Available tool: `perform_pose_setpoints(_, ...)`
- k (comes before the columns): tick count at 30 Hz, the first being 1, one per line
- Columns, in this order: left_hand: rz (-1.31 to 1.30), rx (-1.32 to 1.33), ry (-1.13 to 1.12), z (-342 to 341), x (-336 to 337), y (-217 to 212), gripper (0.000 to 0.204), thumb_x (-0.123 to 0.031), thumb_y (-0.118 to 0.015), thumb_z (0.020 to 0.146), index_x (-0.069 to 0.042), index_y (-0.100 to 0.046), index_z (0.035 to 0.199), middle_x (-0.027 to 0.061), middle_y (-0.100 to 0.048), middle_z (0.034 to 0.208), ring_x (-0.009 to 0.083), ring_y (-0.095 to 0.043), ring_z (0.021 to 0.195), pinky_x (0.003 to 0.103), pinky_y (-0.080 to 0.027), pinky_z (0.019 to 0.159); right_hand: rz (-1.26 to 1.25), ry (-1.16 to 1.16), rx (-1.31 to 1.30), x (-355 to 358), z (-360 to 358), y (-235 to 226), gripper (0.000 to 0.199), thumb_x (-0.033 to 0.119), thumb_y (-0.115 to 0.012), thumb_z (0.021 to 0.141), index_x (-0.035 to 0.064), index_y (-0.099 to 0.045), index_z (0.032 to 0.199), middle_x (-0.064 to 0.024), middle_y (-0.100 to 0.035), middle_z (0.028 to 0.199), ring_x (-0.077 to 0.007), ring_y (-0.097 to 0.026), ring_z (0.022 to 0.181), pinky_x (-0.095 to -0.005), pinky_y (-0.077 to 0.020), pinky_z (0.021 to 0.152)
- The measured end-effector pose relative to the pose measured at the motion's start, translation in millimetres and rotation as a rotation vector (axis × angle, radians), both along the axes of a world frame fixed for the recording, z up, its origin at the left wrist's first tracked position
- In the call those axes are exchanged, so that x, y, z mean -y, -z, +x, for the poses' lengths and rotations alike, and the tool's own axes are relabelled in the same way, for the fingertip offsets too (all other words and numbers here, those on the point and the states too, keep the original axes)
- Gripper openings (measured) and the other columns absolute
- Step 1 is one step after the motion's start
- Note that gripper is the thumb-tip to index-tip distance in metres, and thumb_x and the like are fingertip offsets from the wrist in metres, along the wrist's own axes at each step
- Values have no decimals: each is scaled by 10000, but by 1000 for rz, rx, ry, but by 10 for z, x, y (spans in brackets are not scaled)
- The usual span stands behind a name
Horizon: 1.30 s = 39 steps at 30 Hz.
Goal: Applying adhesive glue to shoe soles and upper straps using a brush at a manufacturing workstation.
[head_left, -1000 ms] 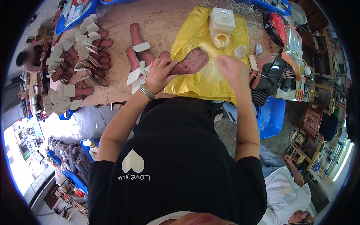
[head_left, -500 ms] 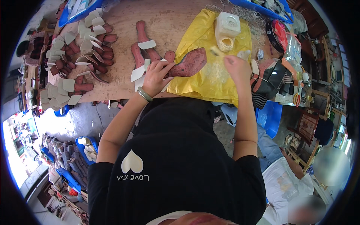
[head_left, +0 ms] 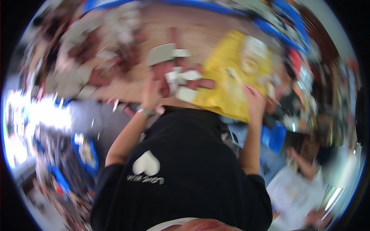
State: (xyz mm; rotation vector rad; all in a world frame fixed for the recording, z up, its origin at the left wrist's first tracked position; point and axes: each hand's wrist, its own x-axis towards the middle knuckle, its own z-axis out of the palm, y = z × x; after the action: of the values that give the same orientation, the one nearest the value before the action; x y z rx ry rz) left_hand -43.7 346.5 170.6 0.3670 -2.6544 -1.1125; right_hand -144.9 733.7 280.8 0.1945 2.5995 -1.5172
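Motion smears the whole view. My left hand is at the table's near edge, its fingers closed around the side of a reddish shoe insole. A broad cream piece shows at the insole's far end; whether it is joined on is unclear. Beside it lie several more reddish insoles with cream pieces, overlapping. Over a yellow plastic sheet, my right hand is closed, apparently on a small brush whose pale, dark-edged end sticks out leftward. A white cut-open container stands beyond it on the sheet.
Piles of insoles with cream pieces cover the table's left side. Blue trays line the far edge. Dark strips and other supplies sit at the right. Another person in a white shirt is at lower right.
My left hand has moved left and nearer me, and a broad cream piece now shows at the insole's far end. My right hand has moved nearer me. The whole view has shifted and blurred.
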Motion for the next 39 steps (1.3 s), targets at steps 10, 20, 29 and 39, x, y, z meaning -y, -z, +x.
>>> perform_pose_setpoints(10,1562,-296,-712,294,1135,247,224,3,-503,854,-92,-539,1053,23,-593,959,152,-553,876,297,-462,773,-61,-81,17,680,-163,179,235,131,-639,880,-34,-668,1044,-33,-653,924,-78,-575,847,-197,-449,777)
perform_pose_setpoints(20,956,-214,-1073,319,2866,1134,204,-46,-540,808,-43,-574,1009,21,-525,718,178,-490,558,312,-423,522,35,-72,20,1128,153,110,245,145,-641,882,-36,-667,1045,-24,-646,911,-75,-564,828,-194,-441,760)
perform_pose_setpoints(29,477,90,-1222,280,3475,2206,317,-64,-492,796,35,-594,1079,245,-633,1046,376,-625,945,402,-496,799,95,-15,31,1030,422,186,264,154,-623,892,-44,-655,1065,-50,-659,938,-99,-574,848,-221,-448,790)
perform_pose_setpoints(39,1379,-379,-1083,14,2818,737,371,19,-519,818,-23,-446,1179,111,-563,1013,272,-582,865,441,-493,740,152,83,82,1052,554,260,280,170,-608,895,-49,-652,1064,-80,-669,963,-138,-591,883,-249,-456,818)
